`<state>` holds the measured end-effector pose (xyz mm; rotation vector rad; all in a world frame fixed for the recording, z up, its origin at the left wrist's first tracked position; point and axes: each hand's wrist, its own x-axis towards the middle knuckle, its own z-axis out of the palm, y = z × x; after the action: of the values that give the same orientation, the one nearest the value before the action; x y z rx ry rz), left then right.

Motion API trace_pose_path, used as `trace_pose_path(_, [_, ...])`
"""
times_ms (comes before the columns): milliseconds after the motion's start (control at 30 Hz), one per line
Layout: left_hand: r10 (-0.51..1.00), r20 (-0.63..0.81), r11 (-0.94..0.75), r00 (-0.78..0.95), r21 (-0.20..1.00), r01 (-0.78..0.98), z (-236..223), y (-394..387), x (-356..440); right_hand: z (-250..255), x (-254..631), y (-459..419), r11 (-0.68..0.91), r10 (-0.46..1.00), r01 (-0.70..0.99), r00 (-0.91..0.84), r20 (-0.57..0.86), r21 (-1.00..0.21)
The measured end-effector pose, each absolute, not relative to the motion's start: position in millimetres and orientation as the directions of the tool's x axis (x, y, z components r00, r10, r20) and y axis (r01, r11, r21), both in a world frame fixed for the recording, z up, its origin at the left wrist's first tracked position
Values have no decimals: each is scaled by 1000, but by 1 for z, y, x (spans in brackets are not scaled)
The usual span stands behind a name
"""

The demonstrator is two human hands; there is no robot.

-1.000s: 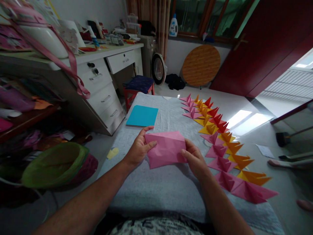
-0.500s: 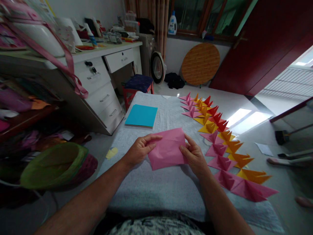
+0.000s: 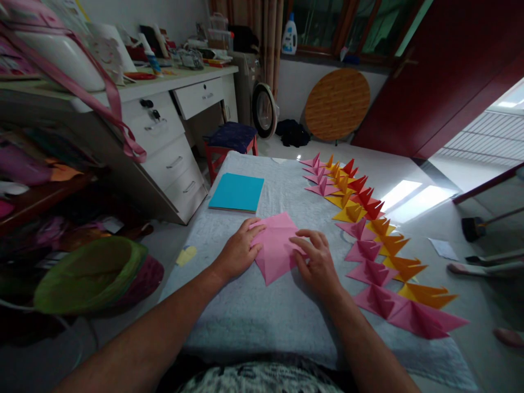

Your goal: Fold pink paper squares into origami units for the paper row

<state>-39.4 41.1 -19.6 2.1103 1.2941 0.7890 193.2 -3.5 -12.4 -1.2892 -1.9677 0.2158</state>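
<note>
A square of pink origami paper (image 3: 276, 248) with faint crease lines lies on the cloth-covered table, one corner pointing toward me. My left hand (image 3: 239, 248) holds its left corner, the thumb and fingers closed over the edge. At the right corner, my right hand (image 3: 315, 259) has its thumb and index finger apart, their tips on or just over the paper. Beyond the left hand rests a stack of square paper (image 3: 237, 192) with a blue top sheet. Folded paper pieces (image 3: 370, 272) in pink, yellow and red stand in rows to the right.
The table is covered by a pale blue-grey cloth (image 3: 229, 322). A scrap of yellow (image 3: 186, 255) lies near its left edge. On the floor to the left stands a green-lined bin (image 3: 135, 273). A stool (image 3: 231, 137) and a white drawer desk (image 3: 164, 136) are farther back.
The pink paper has turned so a corner points toward me and has come down flat on the cloth. My right hand's fingers have loosened from its edge.
</note>
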Motion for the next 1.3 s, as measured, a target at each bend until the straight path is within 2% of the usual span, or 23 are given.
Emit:
trace_pose_path(67, [912,230,-406,340,623,669,-20,41,-42,-12,191,-4,503,858,696,-329,394,-513])
trace_pose_path(167, [906,247,-423,344,549,721,-20,43,-50,-12,192,-5,473,881,705,-359,308,-530])
trace_pose_path(400, [821,225,-538,524,610,581,-18,53,-75,-14,198,-7,451,893,733,-371,255,-510])
trace_pose_path(767, [782,210,-537,587,706,463,-10,51,-68,-18,198,-8,470,883,719,-385,270,-511])
trace_pose_path(867, [758,212,-573,617,669,473,-12,49,-68,-19,198,-8,476,880,716,-387,277,-512])
trace_pose_path(1100, [773,321,-633,548,454,627,-18,46,-64,-19,199,-7,472,882,706,-386,272,-528])
trace_pose_path(1167, [769,330,-638,547,443,630,-19,45,-61,-17,199,-7,473,881,705,-392,265,-528])
trace_pose_path(1300, [791,330,-609,515,501,615,-19,44,-57,-13,197,-11,481,876,727,-411,251,-489])
